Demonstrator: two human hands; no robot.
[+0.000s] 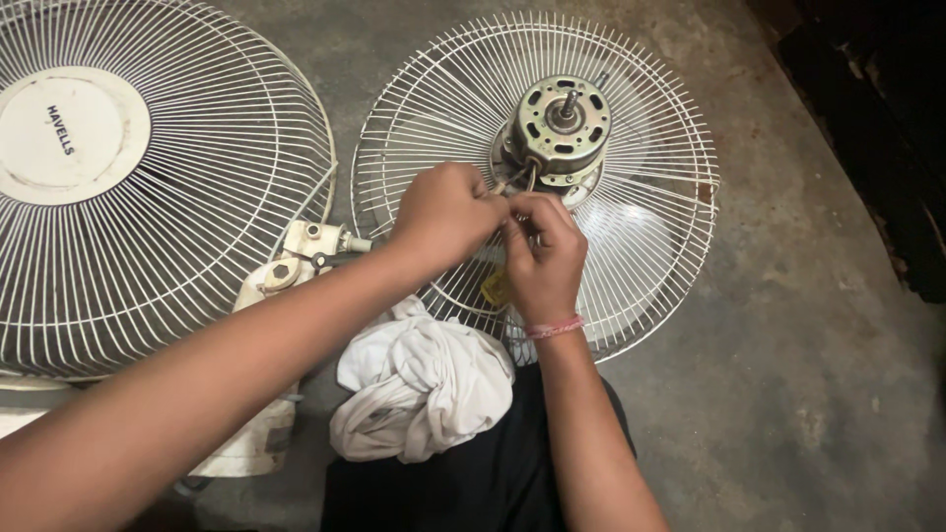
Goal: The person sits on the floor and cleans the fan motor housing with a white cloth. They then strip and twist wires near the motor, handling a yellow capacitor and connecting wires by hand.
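Both hands (493, 232) pinching motor wires (519, 179)

A repair workspace: bare concrete floor (788, 325), dismantled fan guards (148, 197), exposed motor (562, 123).

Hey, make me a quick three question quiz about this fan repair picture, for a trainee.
1. True or false: the fan motor sits on the right wire guard.
2. What lies just below the hands? A) a white cloth B) a hammer C) a fan blade
3. Which hand wears a pink wristband?

Key:
1. True.
2. A, the white cloth.
3. The right hand; it meets the left hand at the wires beside the motor.
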